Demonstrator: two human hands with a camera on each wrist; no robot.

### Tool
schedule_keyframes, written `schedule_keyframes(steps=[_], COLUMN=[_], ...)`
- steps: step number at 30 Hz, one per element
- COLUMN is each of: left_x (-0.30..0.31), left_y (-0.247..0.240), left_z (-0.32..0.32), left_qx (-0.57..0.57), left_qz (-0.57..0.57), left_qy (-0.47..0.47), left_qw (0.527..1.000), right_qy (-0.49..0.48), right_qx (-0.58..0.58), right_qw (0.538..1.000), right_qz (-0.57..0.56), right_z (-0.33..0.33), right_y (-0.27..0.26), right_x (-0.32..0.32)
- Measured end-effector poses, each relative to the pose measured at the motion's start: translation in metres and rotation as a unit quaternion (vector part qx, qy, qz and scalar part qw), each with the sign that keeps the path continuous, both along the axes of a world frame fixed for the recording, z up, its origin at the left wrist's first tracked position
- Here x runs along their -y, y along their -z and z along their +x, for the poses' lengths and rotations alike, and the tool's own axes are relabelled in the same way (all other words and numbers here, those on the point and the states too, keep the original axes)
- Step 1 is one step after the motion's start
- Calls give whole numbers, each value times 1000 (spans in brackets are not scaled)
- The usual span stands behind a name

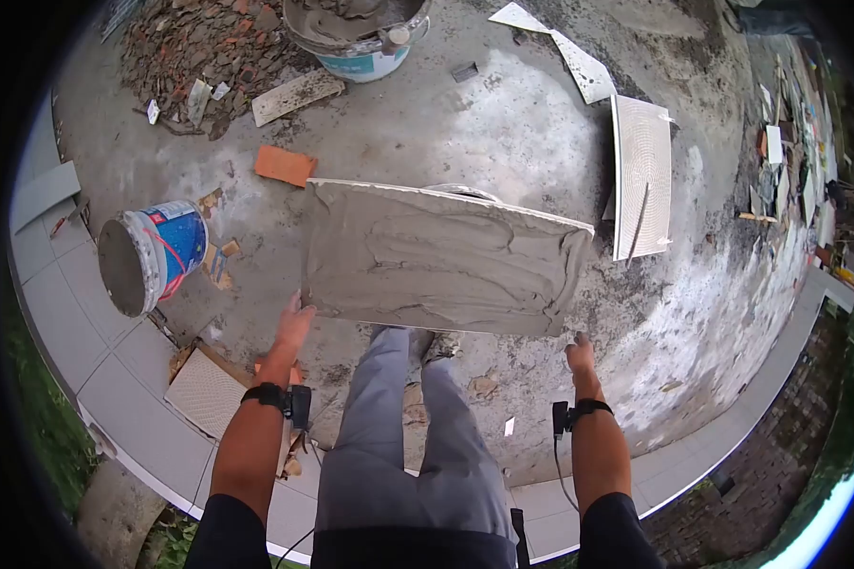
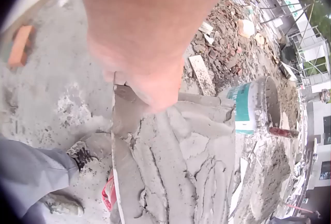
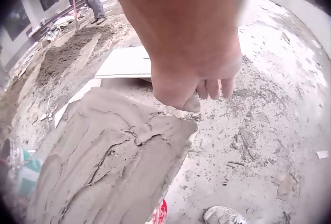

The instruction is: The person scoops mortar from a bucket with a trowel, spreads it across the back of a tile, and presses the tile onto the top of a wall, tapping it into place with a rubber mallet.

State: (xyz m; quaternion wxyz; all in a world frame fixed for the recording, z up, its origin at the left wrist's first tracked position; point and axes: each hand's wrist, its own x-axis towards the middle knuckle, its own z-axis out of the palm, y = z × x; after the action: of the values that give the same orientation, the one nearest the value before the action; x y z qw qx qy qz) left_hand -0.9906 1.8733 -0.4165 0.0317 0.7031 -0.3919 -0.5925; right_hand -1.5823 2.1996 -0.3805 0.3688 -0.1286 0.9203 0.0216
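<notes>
1 mortared tile (image 1: 446,258): L hand (image 1: 295,324) grips nr L corner; R hand (image 1: 580,354) empty, just beside nr R corner.

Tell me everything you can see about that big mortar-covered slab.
The slab is a broad, thin rectangle with a pale edge, coated on top in grey, wet-looking mortar, ridged and uneven. It lies crosswise before the person's legs. The left hand holds its near left corner; the right hand appears close but apart. What's underneath is mostly hidden.

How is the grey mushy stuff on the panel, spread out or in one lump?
Spread out: the grey paste covers nearly the whole panel, with wavy ridges across it.
</notes>
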Motion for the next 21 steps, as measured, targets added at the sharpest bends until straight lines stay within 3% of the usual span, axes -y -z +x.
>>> schedule_keyframes(steps=[2,3,5,8,12,14,17,19,21], left_x=[13,16,22,13,10,13,15,14,12], left_y=[-21,-17,-3,30,20,11,4,13,19], left_z=[-12,-6,10,28,16,6,11,15,21], left_qx=[7,11,15,-13,39,59,36,104,102], left_qz=[31,44,50,31,6,1,10,-8,-19], left_qy=[15,20,31,26,-12,-15,-8,74,59], left_qw=[999,999,998,999,999,998,999,992,993], right_qy=[36,48,135,111,84,21,38,31,25], right_qx=[-15,-18,108,35,-13,-69,-86,-75,-65], right_qw=[992,991,971,976,986,995,992,994,996], right_qz=[-118,-120,-162,-183,-143,-69,-88,-72,-54], right_z=[-2,1,19,40,49,55,63,65,67], right_y=[46,42,18,8,10,-12,-23,-27,-28], right_x=[-31,-25,6,19,25,43,52,56,55])
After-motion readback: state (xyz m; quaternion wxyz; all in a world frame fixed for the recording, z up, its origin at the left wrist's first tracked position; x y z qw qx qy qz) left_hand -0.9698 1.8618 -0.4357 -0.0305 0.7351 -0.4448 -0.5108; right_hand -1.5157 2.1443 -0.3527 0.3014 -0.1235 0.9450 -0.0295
